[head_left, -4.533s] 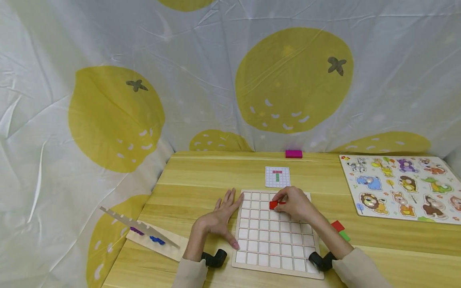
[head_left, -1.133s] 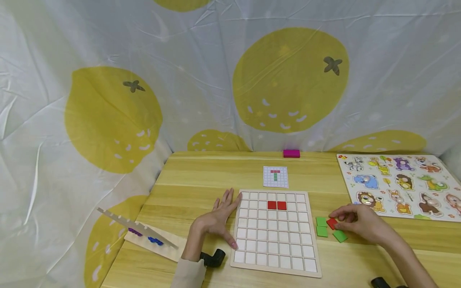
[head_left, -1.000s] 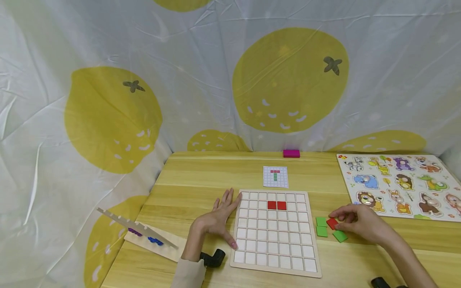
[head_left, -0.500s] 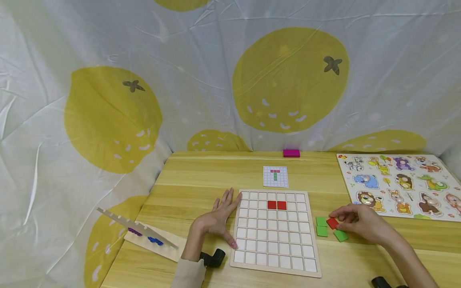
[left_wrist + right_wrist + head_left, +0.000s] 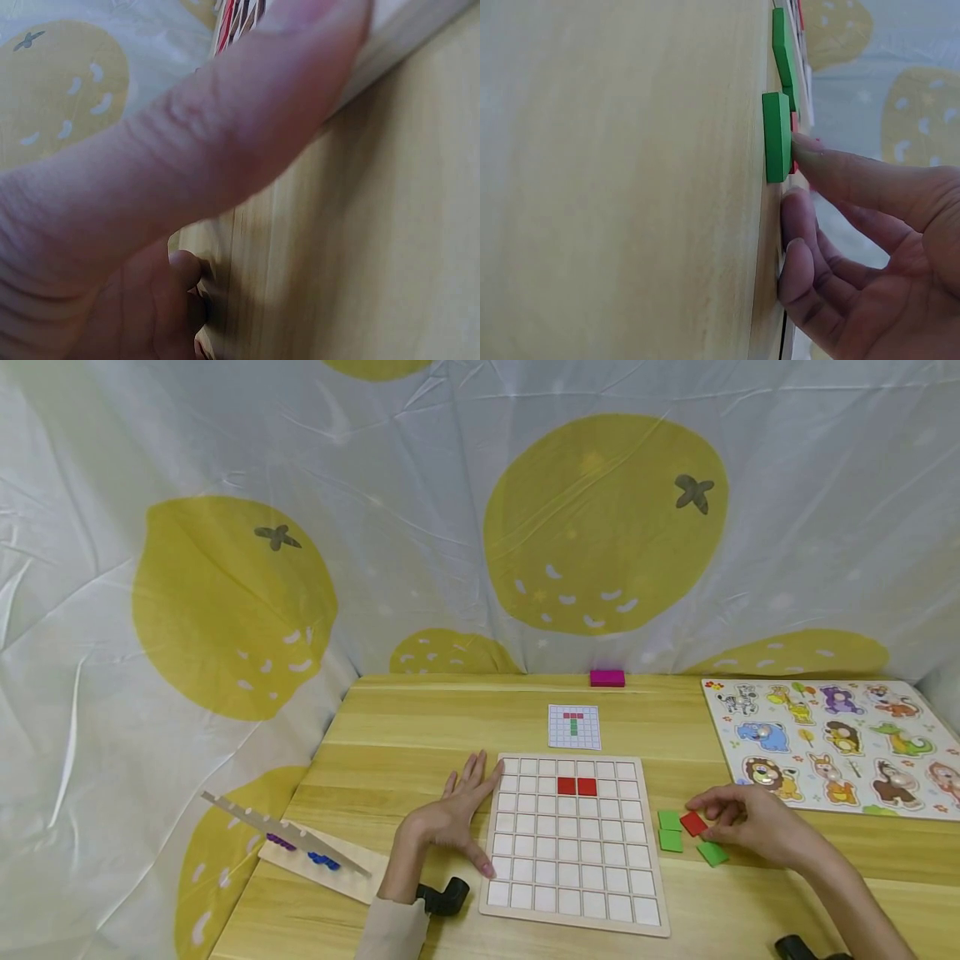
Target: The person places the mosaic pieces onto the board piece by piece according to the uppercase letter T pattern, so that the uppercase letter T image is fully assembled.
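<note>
My left hand (image 5: 456,818) lies with fingers spread at the left edge of the white gridded wooden board (image 5: 567,935), thumb and index fingertip on its rim. Two red square tiles (image 5: 577,787) sit side by side in the board's second row. Right of the board, my right hand (image 5: 753,827) pinches a loose red tile (image 5: 693,824) at its edges between thumb and index finger. In the right wrist view the thumb (image 5: 817,154) meets this tile behind a green tile (image 5: 777,139). Two more green tiles (image 5: 670,830) lie to its left.
A card with a red and green T pattern (image 5: 573,739) lies behind the board. A magenta block (image 5: 607,678) stands by the curtain. At right is an animal puzzle board (image 5: 825,752); at left, a wooden rack (image 5: 318,860) with purple and blue pieces.
Since the oldest frame, my right hand has left a second red tile on the board and moved right to the loose tiles. Lately the front green tile has shifted slightly; my left hand stays put.
</note>
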`<action>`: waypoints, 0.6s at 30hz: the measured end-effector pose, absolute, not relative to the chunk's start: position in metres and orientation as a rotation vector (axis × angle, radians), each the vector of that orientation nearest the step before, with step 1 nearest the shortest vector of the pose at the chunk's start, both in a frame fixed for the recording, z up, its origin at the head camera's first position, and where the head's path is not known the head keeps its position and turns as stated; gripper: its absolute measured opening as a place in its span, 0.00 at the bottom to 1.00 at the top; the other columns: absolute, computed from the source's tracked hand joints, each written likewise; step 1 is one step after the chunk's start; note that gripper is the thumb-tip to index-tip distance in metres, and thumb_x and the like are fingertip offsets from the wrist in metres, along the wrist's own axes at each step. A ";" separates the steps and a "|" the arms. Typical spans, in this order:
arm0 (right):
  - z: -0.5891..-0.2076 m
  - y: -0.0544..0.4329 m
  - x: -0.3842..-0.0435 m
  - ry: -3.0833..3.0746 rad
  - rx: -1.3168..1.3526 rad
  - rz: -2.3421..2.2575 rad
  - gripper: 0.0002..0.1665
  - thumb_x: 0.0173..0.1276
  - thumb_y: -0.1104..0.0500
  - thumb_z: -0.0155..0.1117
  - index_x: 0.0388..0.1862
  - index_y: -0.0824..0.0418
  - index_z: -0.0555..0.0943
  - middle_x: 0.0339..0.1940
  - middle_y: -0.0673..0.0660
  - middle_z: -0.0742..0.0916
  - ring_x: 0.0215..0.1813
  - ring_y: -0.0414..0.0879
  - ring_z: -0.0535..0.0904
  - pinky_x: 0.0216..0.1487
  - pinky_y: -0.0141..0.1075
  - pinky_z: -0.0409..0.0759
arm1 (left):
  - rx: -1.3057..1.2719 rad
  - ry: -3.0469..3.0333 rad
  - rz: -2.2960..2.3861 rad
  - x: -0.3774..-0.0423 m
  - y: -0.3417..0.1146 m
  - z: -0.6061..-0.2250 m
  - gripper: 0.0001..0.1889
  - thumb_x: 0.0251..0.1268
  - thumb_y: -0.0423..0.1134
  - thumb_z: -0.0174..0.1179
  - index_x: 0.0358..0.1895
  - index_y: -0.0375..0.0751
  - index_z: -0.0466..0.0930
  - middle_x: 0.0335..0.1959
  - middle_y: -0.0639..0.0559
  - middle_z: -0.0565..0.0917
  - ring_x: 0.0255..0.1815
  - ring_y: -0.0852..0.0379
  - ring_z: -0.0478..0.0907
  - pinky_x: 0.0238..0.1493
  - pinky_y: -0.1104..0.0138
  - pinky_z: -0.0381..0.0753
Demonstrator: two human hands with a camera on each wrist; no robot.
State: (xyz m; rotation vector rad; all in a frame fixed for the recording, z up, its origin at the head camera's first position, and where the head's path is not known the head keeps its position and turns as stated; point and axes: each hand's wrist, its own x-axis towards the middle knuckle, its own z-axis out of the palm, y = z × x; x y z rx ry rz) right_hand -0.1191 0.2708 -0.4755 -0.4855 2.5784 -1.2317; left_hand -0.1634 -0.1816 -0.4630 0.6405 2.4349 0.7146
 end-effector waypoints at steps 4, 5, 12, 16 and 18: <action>-0.476 0.270 -0.119 2.583 -0.495 -1.221 0.18 0.61 0.66 0.75 0.51 0.65 0.86 0.39 0.56 0.83 0.33 0.31 0.75 0.33 0.29 0.79 | 0.642 2.434 0.715 -0.164 -0.182 -0.463 0.81 0.32 0.47 0.88 0.86 0.48 0.32 0.84 0.36 0.21 0.85 0.41 0.17 0.85 0.42 0.24; -0.476 0.270 -0.119 2.583 -0.495 -1.219 0.18 0.61 0.65 0.76 0.51 0.65 0.86 0.39 0.56 0.82 0.33 0.31 0.75 0.33 0.29 0.79 | 0.642 2.434 0.715 -0.164 -0.182 -0.463 0.81 0.32 0.47 0.88 0.86 0.48 0.32 0.84 0.36 0.21 0.85 0.41 0.17 0.85 0.42 0.24; -0.476 0.269 -0.118 2.597 -0.478 -1.206 0.18 0.60 0.65 0.77 0.50 0.63 0.86 0.39 0.56 0.82 0.33 0.31 0.74 0.33 0.29 0.78 | 0.641 2.438 0.708 -0.164 -0.181 -0.463 0.80 0.32 0.47 0.88 0.86 0.49 0.32 0.84 0.37 0.21 0.86 0.42 0.17 0.85 0.42 0.24; -0.476 0.267 -0.118 2.621 -0.474 -1.193 0.17 0.59 0.64 0.78 0.48 0.61 0.87 0.38 0.55 0.82 0.32 0.31 0.74 0.32 0.29 0.77 | 0.645 2.437 0.711 -0.164 -0.182 -0.463 0.80 0.33 0.47 0.88 0.86 0.48 0.31 0.84 0.37 0.21 0.86 0.42 0.17 0.85 0.42 0.24; -0.477 0.267 -0.118 2.627 -0.474 -1.194 0.17 0.59 0.64 0.78 0.48 0.61 0.87 0.37 0.54 0.82 0.32 0.32 0.73 0.32 0.29 0.77 | 0.648 2.437 0.712 -0.164 -0.182 -0.463 0.80 0.33 0.47 0.88 0.86 0.48 0.31 0.84 0.37 0.21 0.85 0.42 0.17 0.85 0.42 0.24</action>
